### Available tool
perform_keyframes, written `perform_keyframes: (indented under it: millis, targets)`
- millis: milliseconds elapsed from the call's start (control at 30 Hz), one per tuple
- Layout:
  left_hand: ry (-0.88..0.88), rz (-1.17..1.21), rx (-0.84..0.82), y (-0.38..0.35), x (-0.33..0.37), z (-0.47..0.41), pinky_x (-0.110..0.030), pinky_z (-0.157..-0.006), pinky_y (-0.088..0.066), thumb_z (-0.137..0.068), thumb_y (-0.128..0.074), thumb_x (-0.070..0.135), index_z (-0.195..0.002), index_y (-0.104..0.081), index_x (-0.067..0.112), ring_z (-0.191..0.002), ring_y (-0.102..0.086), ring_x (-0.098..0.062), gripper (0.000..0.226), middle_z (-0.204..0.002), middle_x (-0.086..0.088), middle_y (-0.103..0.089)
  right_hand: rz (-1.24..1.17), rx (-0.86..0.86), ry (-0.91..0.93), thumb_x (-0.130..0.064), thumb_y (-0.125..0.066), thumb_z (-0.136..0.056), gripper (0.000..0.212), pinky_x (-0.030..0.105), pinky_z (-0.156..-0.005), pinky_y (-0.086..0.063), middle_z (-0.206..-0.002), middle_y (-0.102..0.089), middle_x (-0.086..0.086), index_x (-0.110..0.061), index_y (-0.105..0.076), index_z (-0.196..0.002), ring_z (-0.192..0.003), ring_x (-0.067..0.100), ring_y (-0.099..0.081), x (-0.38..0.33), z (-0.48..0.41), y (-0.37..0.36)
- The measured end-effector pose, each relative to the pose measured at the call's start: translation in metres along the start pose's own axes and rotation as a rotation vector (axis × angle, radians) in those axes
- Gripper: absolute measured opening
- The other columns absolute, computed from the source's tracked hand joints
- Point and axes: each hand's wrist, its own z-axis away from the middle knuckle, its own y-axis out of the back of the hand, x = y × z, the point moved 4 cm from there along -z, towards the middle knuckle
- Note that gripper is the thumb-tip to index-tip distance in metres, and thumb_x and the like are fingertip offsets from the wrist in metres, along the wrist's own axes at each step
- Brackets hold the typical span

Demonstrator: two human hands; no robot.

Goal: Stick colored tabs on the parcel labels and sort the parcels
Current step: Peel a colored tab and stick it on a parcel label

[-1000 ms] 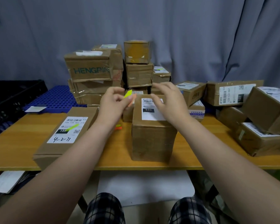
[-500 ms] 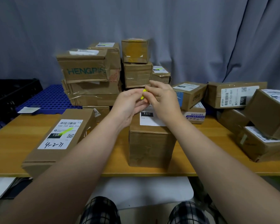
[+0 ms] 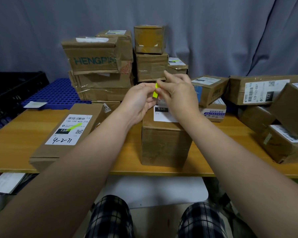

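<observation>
— Head view: which step?
— Tabbing. Pinching a yellow-green tab [image 3: 155, 92] between left hand [image 3: 138, 98] and right hand [image 3: 178, 95], both gripping it, just above the parcel [image 3: 165, 145] marked 150.
— Next?
— Probably peeling free, then pressing flat onto the white label [image 3: 163, 117]; sorting afterwards.

We see the right hand [image 3: 179, 97] has come away from the label [image 3: 162, 116] and met the left hand [image 3: 138, 100]; both now pinch the yellow tab [image 3: 155, 93] (more of it shows than a moment ago).
</observation>
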Motion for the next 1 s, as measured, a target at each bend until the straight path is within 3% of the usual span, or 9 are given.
perform_keyframes:
  millis: [100,167,267,400,500,667,833,900,1000]
  targets:
    - [0.010,-0.014,0.009,0.000,0.000,-0.001,-0.022,-0.073,-0.055,-0.099,-0.041,0.005,-0.099,-0.059,0.008,-0.073,-0.065,-0.015,0.018,-0.063,0.002,-0.066,0.016,0.062,0.053,-0.027,-0.062,-0.084,0.027,0.049,-0.090,-0.048,-0.126,-0.063,0.012,-0.014,-0.075,-0.104,-0.110,0.032,-0.055,-0.007,0.003,0.005]
    - [0.016,-0.016,0.017,0.000,0.000,-0.001,-0.025,-0.078,-0.055,-0.099,-0.042,0.006,-0.101,-0.059,0.007,-0.074,-0.066,-0.015,0.018,-0.073,-0.003,-0.067,0.033,0.061,0.078,-0.023,-0.063,-0.085,0.025,0.048,-0.091,-0.046,-0.126,-0.063,0.011,-0.012,-0.074,-0.105,-0.110,0.034,-0.054,-0.010,0.003,0.007]
    - [0.014,-0.001,0.003,0.000,0.000,-0.001,-0.030,-0.086,-0.053,-0.099,-0.042,0.005,-0.103,-0.059,0.004,-0.078,-0.067,-0.017,0.017,-0.088,-0.010,-0.068,-0.031,0.009,0.053,-0.020,-0.065,-0.088,0.025,0.028,-0.099,-0.031,-0.131,-0.058,0.006,-0.013,-0.071,-0.111,-0.122,0.027,-0.045,-0.009,0.001,0.010]
    - [0.010,-0.011,-0.038,0.001,0.000,-0.001,-0.025,-0.079,-0.055,-0.098,-0.043,0.003,-0.102,-0.059,0.004,-0.077,-0.067,-0.016,0.017,-0.085,-0.010,-0.070,-0.148,-0.015,-0.016,-0.018,-0.069,-0.085,0.017,0.007,-0.090,-0.021,-0.133,-0.055,0.004,-0.010,-0.067,-0.100,-0.127,0.020,-0.040,-0.005,0.001,0.012]
    - [0.007,-0.014,-0.053,0.001,-0.001,-0.001,-0.027,-0.080,-0.054,-0.098,-0.042,0.001,-0.101,-0.058,0.003,-0.090,-0.057,-0.025,0.016,-0.084,-0.011,-0.070,-0.198,-0.030,-0.044,-0.019,-0.069,-0.085,0.015,-0.004,-0.087,-0.017,-0.134,-0.053,0.003,-0.012,-0.066,-0.098,-0.127,0.018,-0.039,-0.002,0.002,0.011]
    - [-0.004,-0.063,-0.057,0.001,0.002,0.001,-0.033,-0.088,-0.052,-0.098,-0.044,0.004,-0.102,-0.059,0.001,-0.087,-0.063,-0.026,0.016,-0.098,-0.023,-0.060,-0.292,0.036,-0.075,-0.021,-0.069,-0.086,0.010,-0.002,-0.090,-0.019,-0.131,-0.056,0.001,-0.012,-0.071,-0.089,-0.121,0.011,-0.042,0.001,0.002,0.017]
    - [0.012,-0.097,-0.093,-0.002,0.001,0.003,-0.037,-0.104,-0.044,-0.101,-0.043,0.021,-0.099,-0.060,0.006,-0.088,-0.060,-0.024,0.023,-0.090,-0.020,-0.057,-0.337,0.067,-0.070,-0.018,-0.067,-0.087,0.008,0.038,-0.104,-0.038,-0.133,-0.054,0.000,-0.012,-0.071,-0.086,-0.127,0.017,-0.043,0.008,0.004,0.021]
    - [0.027,-0.111,-0.105,-0.003,0.002,0.003,-0.037,-0.105,-0.043,-0.100,-0.046,0.021,-0.102,-0.060,0.006,-0.095,-0.056,-0.027,0.021,-0.099,-0.023,-0.053,-0.340,0.060,-0.056,-0.017,-0.066,-0.088,0.006,0.035,-0.104,-0.037,-0.133,-0.053,0.001,-0.013,-0.071,-0.087,-0.127,0.017,-0.043,0.008,0.004,0.020]
    - [0.078,-0.102,-0.138,-0.005,0.008,0.003,-0.033,-0.094,-0.048,-0.097,-0.051,0.020,-0.106,-0.063,0.007,-0.088,-0.064,-0.023,0.019,-0.096,-0.020,-0.060,-0.326,0.036,-0.003,-0.014,-0.065,-0.087,0.004,0.015,-0.101,-0.028,-0.135,-0.052,0.003,-0.012,-0.069,-0.087,-0.127,0.014,-0.039,0.003,0.003,0.019]
